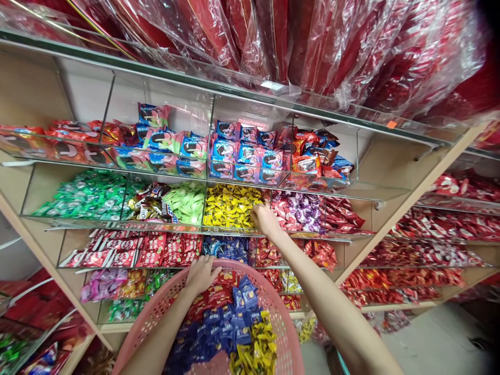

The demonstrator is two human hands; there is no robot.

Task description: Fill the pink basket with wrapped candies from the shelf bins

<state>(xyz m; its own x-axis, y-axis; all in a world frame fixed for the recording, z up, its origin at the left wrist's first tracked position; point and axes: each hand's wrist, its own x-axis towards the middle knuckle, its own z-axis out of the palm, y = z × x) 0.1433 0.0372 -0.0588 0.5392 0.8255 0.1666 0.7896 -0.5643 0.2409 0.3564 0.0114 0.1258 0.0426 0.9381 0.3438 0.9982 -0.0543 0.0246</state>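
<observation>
My right hand (264, 219) reaches into the shelf bin of yellow wrapped candies (230, 205), fingers curled down among them; what they hold is hidden. My left hand (201, 274) grips the far rim of a pink plastic basket (156, 307) held in front of me. The basket holds blue candies (230, 325), yellow candies (253, 351) and some red ones (213, 297).
Glass-fronted shelf bins hold green candies (89, 195), red-and-purple candies (300, 211), red packets (133, 250) and blue biscuit packs (242, 153). Red goods in clear plastic (312, 41) hang overhead. More red candy shelves (429, 250) stand at the right.
</observation>
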